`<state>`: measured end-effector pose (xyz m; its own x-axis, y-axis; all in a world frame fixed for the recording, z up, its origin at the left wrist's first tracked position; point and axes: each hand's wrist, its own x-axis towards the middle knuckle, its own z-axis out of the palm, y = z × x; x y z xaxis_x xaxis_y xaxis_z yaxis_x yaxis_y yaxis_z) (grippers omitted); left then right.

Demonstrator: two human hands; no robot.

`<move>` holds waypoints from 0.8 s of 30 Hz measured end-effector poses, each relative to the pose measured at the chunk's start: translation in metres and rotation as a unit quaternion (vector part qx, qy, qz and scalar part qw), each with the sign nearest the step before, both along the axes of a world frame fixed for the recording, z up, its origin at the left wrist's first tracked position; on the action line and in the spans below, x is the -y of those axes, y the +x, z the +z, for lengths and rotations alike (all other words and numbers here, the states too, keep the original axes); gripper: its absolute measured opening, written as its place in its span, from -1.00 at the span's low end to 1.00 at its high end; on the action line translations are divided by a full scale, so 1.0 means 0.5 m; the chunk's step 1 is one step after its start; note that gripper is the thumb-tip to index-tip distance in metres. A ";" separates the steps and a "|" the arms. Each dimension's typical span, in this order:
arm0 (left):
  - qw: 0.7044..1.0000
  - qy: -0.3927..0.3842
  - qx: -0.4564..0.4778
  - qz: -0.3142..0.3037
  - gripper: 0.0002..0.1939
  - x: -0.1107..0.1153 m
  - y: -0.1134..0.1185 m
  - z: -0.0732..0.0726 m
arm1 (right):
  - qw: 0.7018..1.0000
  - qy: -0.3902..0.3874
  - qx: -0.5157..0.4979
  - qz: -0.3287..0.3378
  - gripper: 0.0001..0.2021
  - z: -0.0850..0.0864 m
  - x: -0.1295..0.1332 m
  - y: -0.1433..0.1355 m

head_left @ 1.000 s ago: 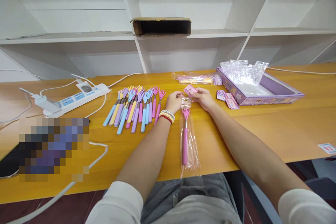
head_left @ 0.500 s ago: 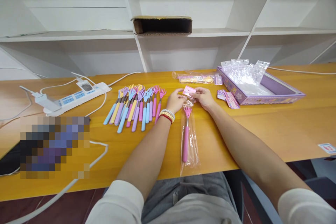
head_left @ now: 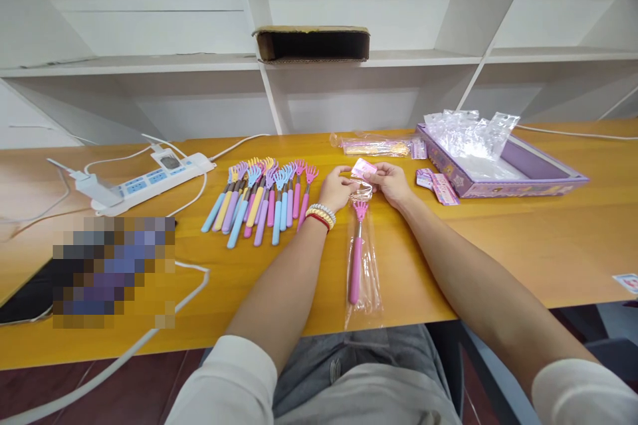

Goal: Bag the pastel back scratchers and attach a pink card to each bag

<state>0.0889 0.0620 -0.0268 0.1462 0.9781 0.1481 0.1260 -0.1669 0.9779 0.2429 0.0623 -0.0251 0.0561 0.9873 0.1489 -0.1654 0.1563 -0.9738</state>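
Note:
A pink back scratcher (head_left: pixel 356 265) lies inside a clear plastic bag (head_left: pixel 371 292) in front of me, its claw end pointing away. At the bag's far end, my left hand (head_left: pixel 336 190) has its fingers closed on the plastic near the opening. My right hand (head_left: pixel 391 184) pinches a small pink card (head_left: pixel 364 168) right at that end; whether the card's lower edge is inside the bag I cannot tell. Left of my left hand, a pile of loose back scratchers (head_left: pixel 262 202) in pink, purple, blue and yellow lies on the table.
Bagged back scratchers (head_left: pixel 377 147) lie beyond my hands. To the right are printed cards (head_left: pixel 443 189) and a purple box (head_left: pixel 518 188) holding clear bags (head_left: pixel 473 139). A power strip (head_left: pixel 154 182) with white cables and a dark blurred object (head_left: pixel 30 289) are at left. A cardboard box (head_left: pixel 313 44) sits on the shelf.
The whole view has shifted slightly, moving things a little to the right. Both hands stay at the bag's far end, with the card tilted a little more.

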 end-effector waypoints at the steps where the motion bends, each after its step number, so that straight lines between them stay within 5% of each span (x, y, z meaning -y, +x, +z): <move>1: 1.000 0.001 -0.007 0.003 -0.52 0.000 0.000 -0.001 | 1.000 -0.001 -0.004 -0.004 -0.63 0.001 0.002 0.000; 17: 0.995 0.009 -0.097 -0.006 -0.67 0.007 0.002 -0.007 | 0.999 -0.026 0.044 0.007 -0.57 -0.001 0.013 0.014; 24: 0.990 0.031 -0.136 0.000 -0.71 0.020 0.000 0.015 | 0.996 -0.045 0.072 0.031 -0.59 -0.005 0.013 0.017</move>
<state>0.0888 0.0522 -0.0192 0.1890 0.9682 0.1638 0.3836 -0.2264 0.8953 0.2514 0.0559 -0.0277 -0.0211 0.9979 0.0608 -0.0304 0.0602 -0.9977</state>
